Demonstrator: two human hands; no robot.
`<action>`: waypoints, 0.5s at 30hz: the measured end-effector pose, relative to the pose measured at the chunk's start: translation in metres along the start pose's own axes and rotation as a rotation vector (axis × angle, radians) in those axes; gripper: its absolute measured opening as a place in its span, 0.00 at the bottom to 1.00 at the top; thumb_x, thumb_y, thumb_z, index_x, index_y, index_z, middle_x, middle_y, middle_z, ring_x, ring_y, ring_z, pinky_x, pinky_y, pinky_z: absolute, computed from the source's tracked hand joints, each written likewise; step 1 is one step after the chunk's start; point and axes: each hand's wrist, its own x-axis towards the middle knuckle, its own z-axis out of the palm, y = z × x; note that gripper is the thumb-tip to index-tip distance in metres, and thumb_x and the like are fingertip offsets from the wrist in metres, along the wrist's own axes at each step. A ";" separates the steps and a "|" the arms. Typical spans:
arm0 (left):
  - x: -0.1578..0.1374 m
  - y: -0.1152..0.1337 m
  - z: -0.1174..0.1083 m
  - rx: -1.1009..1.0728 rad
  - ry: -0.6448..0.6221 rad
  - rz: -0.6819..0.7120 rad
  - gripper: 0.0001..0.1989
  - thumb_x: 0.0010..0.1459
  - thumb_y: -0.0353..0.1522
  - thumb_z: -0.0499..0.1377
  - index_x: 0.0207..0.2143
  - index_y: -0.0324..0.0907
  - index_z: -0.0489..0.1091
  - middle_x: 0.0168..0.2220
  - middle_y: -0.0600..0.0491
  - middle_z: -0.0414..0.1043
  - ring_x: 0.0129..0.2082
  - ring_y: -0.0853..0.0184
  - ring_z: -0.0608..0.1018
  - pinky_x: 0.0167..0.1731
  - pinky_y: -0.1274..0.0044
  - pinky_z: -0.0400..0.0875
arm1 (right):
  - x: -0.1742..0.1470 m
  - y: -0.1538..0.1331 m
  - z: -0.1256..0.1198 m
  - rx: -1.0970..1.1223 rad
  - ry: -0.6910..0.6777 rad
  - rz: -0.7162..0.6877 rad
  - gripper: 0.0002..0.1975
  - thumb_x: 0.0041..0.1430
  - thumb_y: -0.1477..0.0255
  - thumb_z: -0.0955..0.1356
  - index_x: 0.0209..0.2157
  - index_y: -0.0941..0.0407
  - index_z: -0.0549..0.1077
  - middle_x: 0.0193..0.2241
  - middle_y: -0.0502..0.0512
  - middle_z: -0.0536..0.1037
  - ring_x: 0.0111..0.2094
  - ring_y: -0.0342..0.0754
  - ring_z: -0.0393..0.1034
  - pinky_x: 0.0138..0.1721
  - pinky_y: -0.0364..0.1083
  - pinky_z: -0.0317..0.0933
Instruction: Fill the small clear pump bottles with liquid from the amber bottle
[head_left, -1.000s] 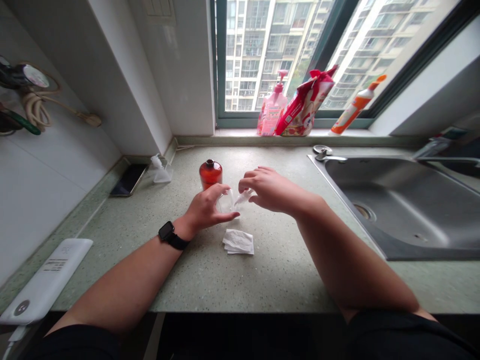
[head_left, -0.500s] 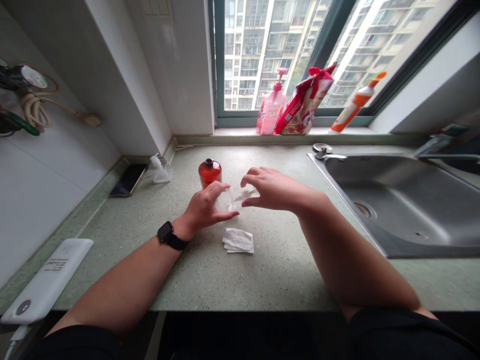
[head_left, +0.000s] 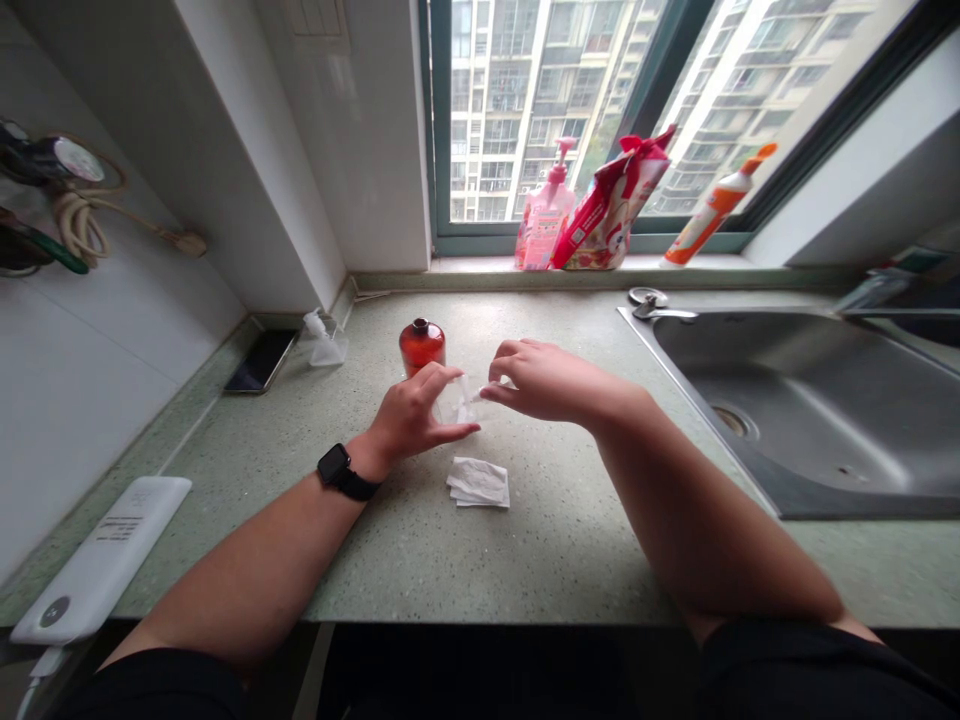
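Note:
My left hand [head_left: 411, 412] is wrapped round a small clear plastic bottle [head_left: 451, 400], which lies on its side with its neck to the right. At that end my right hand [head_left: 536, 378] closes thumb and fingers round the bottle's whitish pump top [head_left: 477, 396]; the fingers partly hide it. An amber-red bottle [head_left: 421, 345] with an uncapped neck stands just behind my left hand. Nearer to me lies a folded white tissue [head_left: 478, 482] on the counter.
A second clear pump bottle [head_left: 325, 345] and a phone [head_left: 261, 361] are at the back left. A white power bank [head_left: 105, 560] lies at the front left. The steel sink [head_left: 810, 400] is on the right. A pink pump bottle [head_left: 543, 225], a red pouch [head_left: 611, 215] and an orange-white bottle [head_left: 709, 215] line the sill.
My right hand's fingers have closed from a wider curl into a pinch at the bottle's pump end. My left hand keeps its hold on the bottle.

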 end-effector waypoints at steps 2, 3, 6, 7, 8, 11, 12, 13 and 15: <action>0.000 0.000 0.000 0.003 0.002 0.002 0.35 0.60 0.53 0.71 0.61 0.44 0.68 0.50 0.45 0.80 0.44 0.57 0.84 0.42 0.68 0.81 | -0.003 0.000 0.000 0.029 0.021 0.004 0.19 0.70 0.58 0.71 0.52 0.56 0.80 0.52 0.65 0.81 0.52 0.60 0.76 0.51 0.53 0.65; 0.000 0.000 0.001 0.004 0.002 0.003 0.35 0.61 0.53 0.71 0.61 0.44 0.68 0.50 0.45 0.80 0.43 0.58 0.84 0.41 0.68 0.81 | -0.004 0.000 0.000 0.040 0.031 -0.002 0.19 0.68 0.60 0.73 0.55 0.56 0.78 0.53 0.64 0.81 0.53 0.60 0.75 0.52 0.53 0.65; 0.000 -0.001 0.002 0.009 0.001 0.010 0.36 0.61 0.53 0.70 0.62 0.43 0.68 0.50 0.45 0.80 0.42 0.58 0.83 0.40 0.69 0.80 | -0.006 0.001 0.002 0.051 0.031 -0.025 0.19 0.63 0.70 0.74 0.54 0.55 0.78 0.52 0.62 0.81 0.53 0.59 0.75 0.51 0.51 0.65; 0.000 -0.001 0.002 0.011 0.002 0.013 0.36 0.60 0.54 0.70 0.62 0.43 0.68 0.50 0.45 0.80 0.42 0.58 0.83 0.41 0.69 0.80 | -0.005 0.001 0.002 0.051 0.029 -0.025 0.18 0.62 0.72 0.74 0.54 0.55 0.78 0.51 0.61 0.81 0.53 0.58 0.75 0.51 0.51 0.65; 0.000 -0.001 0.002 0.014 0.006 0.014 0.36 0.60 0.54 0.70 0.62 0.43 0.68 0.50 0.45 0.80 0.43 0.58 0.83 0.41 0.69 0.80 | -0.004 0.001 0.003 0.050 0.030 -0.024 0.16 0.63 0.72 0.73 0.53 0.55 0.79 0.51 0.61 0.81 0.52 0.58 0.75 0.51 0.51 0.65; -0.001 -0.001 0.002 0.020 0.015 0.016 0.36 0.60 0.54 0.70 0.62 0.43 0.68 0.50 0.45 0.80 0.42 0.59 0.83 0.40 0.69 0.80 | 0.001 0.001 0.003 0.015 0.025 -0.019 0.13 0.69 0.65 0.70 0.48 0.57 0.82 0.50 0.64 0.82 0.50 0.58 0.76 0.50 0.52 0.65; -0.001 0.000 0.001 0.020 0.014 0.017 0.36 0.61 0.54 0.70 0.62 0.43 0.68 0.50 0.45 0.80 0.41 0.59 0.83 0.40 0.70 0.80 | 0.002 0.001 0.002 -0.004 0.012 -0.019 0.15 0.72 0.62 0.68 0.45 0.58 0.83 0.50 0.65 0.82 0.49 0.58 0.77 0.49 0.53 0.65; -0.001 0.000 0.001 0.017 0.010 0.018 0.36 0.61 0.53 0.70 0.62 0.43 0.68 0.50 0.45 0.80 0.41 0.60 0.83 0.40 0.70 0.80 | 0.003 0.001 0.002 -0.020 -0.004 -0.019 0.18 0.74 0.60 0.66 0.42 0.58 0.83 0.49 0.66 0.82 0.48 0.58 0.77 0.49 0.53 0.65; 0.000 0.000 0.000 0.010 0.005 0.018 0.35 0.62 0.53 0.70 0.62 0.43 0.68 0.50 0.45 0.80 0.41 0.59 0.83 0.40 0.70 0.80 | 0.003 0.001 0.001 -0.028 -0.025 -0.006 0.22 0.76 0.58 0.64 0.39 0.58 0.83 0.48 0.66 0.83 0.47 0.58 0.77 0.49 0.53 0.65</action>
